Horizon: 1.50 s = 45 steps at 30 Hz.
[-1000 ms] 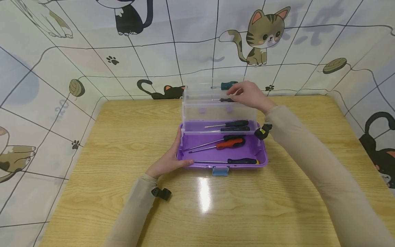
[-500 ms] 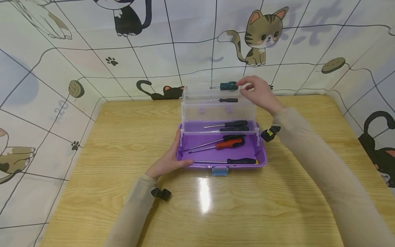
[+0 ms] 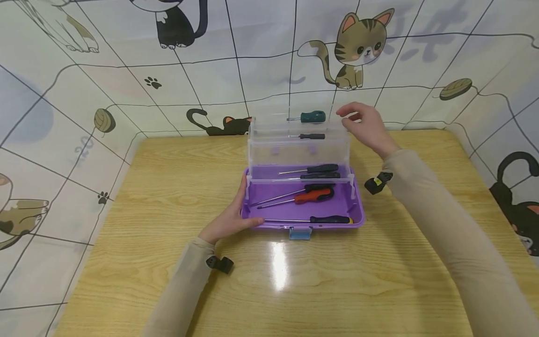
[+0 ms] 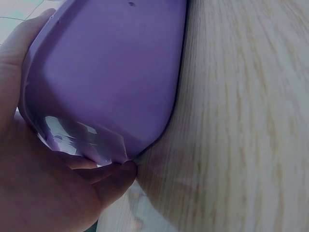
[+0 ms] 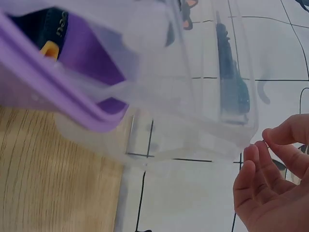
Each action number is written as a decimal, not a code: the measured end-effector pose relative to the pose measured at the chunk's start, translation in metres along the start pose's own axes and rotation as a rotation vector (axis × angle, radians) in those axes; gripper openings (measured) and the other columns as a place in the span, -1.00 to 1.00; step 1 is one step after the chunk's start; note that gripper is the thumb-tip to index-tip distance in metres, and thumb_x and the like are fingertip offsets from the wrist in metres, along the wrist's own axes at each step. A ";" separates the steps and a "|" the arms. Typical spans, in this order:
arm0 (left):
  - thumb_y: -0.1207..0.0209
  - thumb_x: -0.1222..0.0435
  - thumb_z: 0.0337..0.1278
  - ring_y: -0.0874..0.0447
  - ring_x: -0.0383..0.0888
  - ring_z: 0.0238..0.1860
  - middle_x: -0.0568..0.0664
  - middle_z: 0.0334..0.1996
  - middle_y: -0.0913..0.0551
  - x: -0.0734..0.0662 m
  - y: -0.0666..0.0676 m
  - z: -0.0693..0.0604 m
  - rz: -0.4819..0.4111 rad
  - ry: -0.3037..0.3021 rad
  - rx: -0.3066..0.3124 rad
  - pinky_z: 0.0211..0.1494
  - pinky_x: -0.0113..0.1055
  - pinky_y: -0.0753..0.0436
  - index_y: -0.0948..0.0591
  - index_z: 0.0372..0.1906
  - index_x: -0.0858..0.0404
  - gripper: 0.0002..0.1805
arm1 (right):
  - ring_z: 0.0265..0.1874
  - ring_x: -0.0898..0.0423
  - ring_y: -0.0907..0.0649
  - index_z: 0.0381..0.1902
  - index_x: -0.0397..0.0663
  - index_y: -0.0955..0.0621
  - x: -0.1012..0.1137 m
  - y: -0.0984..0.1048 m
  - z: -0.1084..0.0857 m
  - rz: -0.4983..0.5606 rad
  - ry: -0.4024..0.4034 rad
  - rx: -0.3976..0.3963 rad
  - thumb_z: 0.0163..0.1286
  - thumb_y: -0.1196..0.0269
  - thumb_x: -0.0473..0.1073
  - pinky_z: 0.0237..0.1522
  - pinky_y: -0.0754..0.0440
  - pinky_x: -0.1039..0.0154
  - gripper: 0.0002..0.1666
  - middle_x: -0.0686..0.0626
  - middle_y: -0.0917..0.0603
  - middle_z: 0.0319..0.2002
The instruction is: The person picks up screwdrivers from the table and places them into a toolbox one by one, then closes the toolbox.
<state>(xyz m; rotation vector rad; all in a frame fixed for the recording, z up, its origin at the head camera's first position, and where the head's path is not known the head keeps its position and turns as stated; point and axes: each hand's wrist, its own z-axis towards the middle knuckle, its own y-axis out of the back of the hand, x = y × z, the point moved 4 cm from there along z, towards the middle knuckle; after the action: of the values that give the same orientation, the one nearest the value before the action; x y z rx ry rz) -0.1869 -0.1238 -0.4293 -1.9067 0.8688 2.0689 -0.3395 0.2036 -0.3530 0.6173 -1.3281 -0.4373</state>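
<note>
My left hand [image 3: 233, 217] grips the left end of an open purple toolbox [image 3: 359, 210], its thumb over the front rim. In the left wrist view, the fingers [image 4: 116, 183] lie against the box's purple wall [image 4: 111, 72]. Near the right end of the raised clear trays [image 3: 269, 135], my right hand [image 3: 368, 124] is loosely curled and holds nothing; whether its fingertips touch the plastic I cannot tell. A green-handled screwdriver [image 3: 313, 117] lies in the top tray, above a small black screwdriver [image 3: 311, 136]. Below lie a red-handled screwdriver [image 3: 313, 196] and several black-handled ones, including one [image 3: 330, 220] along the front.
The toolbox stands on a wooden table [image 3: 168, 187], with its blue latch [image 3: 300, 233] hanging at the front. Cloth printed with cats [image 3: 362, 42] and grid lines rises behind the table and along its sides.
My right hand has drawn away to the right from the small black screwdriver and the green-handled one, which stay in the trays. My left hand keeps its hold on the toolbox.
</note>
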 end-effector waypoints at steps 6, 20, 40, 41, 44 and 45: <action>-0.34 0.46 0.00 0.48 -0.05 0.48 0.08 0.50 0.53 -0.001 0.000 0.001 0.005 0.003 -0.005 0.45 -0.01 0.27 0.52 0.48 0.09 0.33 | -0.13 -0.02 -0.51 0.13 -0.24 -0.53 -0.009 0.004 -0.002 0.011 -0.008 -0.021 0.45 0.00 -0.24 -0.34 -0.41 0.32 -0.63 -0.19 -0.55 0.07; -0.40 0.34 -0.01 0.47 -0.11 0.48 -0.14 0.50 0.51 0.032 0.002 0.006 0.036 -0.036 -0.023 0.45 0.03 0.26 0.51 0.48 -0.13 0.37 | -0.10 -0.01 -0.47 0.11 -0.25 -0.54 -0.035 0.002 -0.005 0.038 -0.065 -0.008 0.49 0.01 -0.19 -0.26 -0.41 0.27 -0.63 -0.19 -0.54 0.06; -0.34 0.45 0.01 0.46 -0.04 0.48 0.09 0.50 0.52 -0.001 0.000 0.001 0.000 0.025 -0.003 0.45 0.00 0.26 0.52 0.48 0.11 0.32 | -0.09 0.06 -0.53 0.16 -0.37 -0.46 -0.069 -0.013 -0.003 0.197 -0.161 0.069 0.49 -0.03 -0.19 0.02 -0.53 0.11 -0.59 -0.20 -0.51 0.08; -0.34 0.45 0.01 0.46 -0.04 0.48 0.09 0.50 0.52 -0.001 0.000 0.001 0.000 0.026 -0.003 0.45 -0.01 0.26 0.52 0.48 0.10 0.32 | -0.09 0.08 -0.53 0.17 -0.38 -0.45 -0.071 -0.013 -0.003 0.196 -0.168 0.084 0.50 -0.03 -0.17 0.05 -0.52 0.07 -0.57 -0.21 -0.50 0.09; -0.34 0.46 0.00 0.47 -0.04 0.48 0.09 0.50 0.52 0.000 0.000 0.001 0.001 0.028 -0.006 0.45 0.00 0.26 0.52 0.48 0.10 0.32 | -0.03 0.06 -0.49 0.23 -0.37 -0.40 -0.078 -0.017 -0.003 0.198 -0.189 0.140 0.52 -0.02 -0.10 0.14 -0.47 -0.04 -0.50 -0.25 -0.44 0.16; -0.34 0.45 0.00 0.47 -0.03 0.48 0.10 0.50 0.52 0.000 0.000 0.001 0.001 0.026 -0.006 0.45 0.01 0.27 0.52 0.48 0.11 0.33 | -0.01 0.03 -0.48 0.24 -0.38 -0.39 -0.079 -0.018 -0.003 0.197 -0.190 0.154 0.52 -0.01 -0.08 0.15 -0.45 -0.06 -0.49 -0.26 -0.43 0.17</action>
<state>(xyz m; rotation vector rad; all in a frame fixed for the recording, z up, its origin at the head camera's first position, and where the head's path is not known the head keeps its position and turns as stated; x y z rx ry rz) -0.1875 -0.1235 -0.4292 -1.9410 0.8709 2.0540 -0.3509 0.2395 -0.4249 0.5756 -1.5990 -0.2382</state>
